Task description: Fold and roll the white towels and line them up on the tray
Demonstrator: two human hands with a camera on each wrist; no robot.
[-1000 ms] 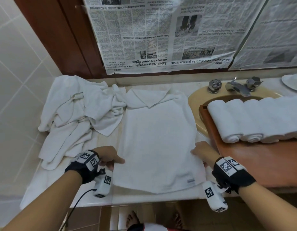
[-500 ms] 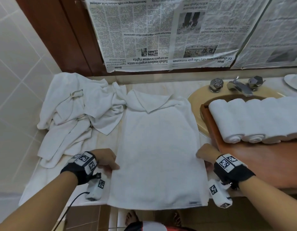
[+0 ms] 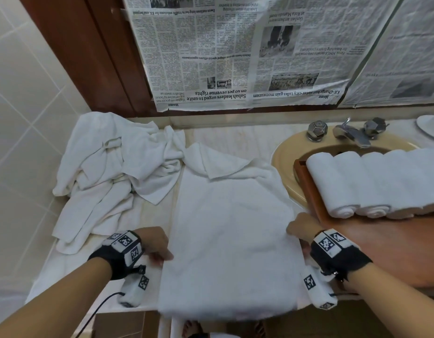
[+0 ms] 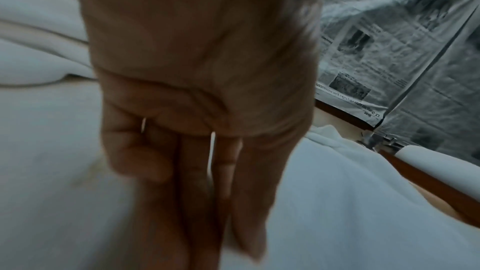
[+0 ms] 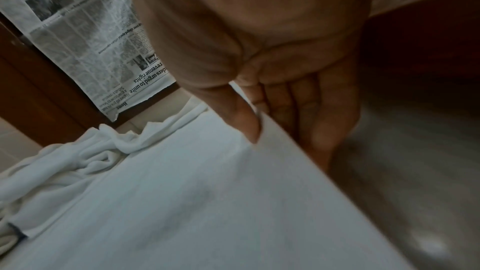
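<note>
A white towel (image 3: 233, 235) lies flat on the counter, its far corner folded over and its near edge hanging past the counter's front. My left hand (image 3: 160, 250) pinches its left edge, thumb on top. My right hand (image 3: 298, 230) pinches the right edge; the right wrist view shows the thumb (image 5: 246, 122) above the towel (image 5: 194, 202) and the fingers beneath. The left wrist view is blurred, with the fingers (image 4: 207, 171) beside the towel (image 4: 350, 213). Several rolled towels (image 3: 371, 181) lie side by side on the wooden tray (image 3: 381, 252) at the right.
A heap of loose white towels (image 3: 108, 176) covers the counter's left part, against the tiled wall (image 3: 28, 118). The tray rests over a beige sink (image 3: 284, 154) with a chrome tap (image 3: 352, 132). Newspaper (image 3: 235, 57) covers the wall behind. A white dish (image 3: 430, 123) sits far right.
Both hands have drawn the flat towel toward me; its near edge now overhangs the counter front. The hands have stayed at its side edges.
</note>
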